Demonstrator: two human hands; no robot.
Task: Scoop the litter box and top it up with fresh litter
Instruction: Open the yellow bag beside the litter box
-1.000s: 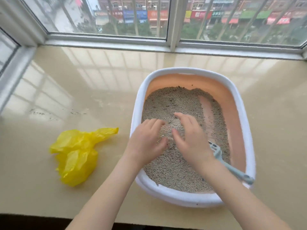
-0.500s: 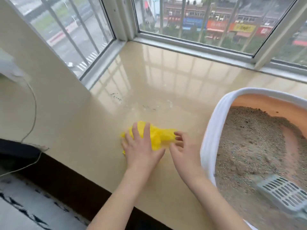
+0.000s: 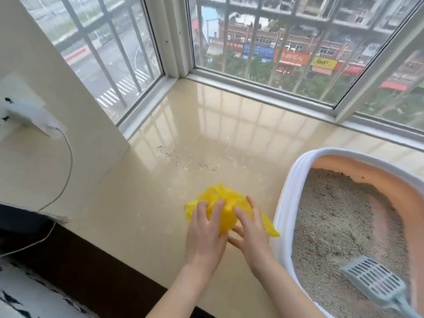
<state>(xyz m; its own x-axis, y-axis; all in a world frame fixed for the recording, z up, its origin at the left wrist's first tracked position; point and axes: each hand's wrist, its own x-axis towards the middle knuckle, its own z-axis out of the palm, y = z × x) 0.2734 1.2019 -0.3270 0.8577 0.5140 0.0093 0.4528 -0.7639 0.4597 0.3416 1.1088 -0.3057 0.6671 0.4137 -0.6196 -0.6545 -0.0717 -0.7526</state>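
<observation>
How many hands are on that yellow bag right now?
2. The left hand grips the yellow bag from its left side; the right hand holds its right side, beside the litter box.

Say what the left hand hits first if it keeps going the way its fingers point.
The left hand is already on the yellow bag. Past it, probably bare sill, the spilled grains, then the window frame; depth unclear.
</observation>
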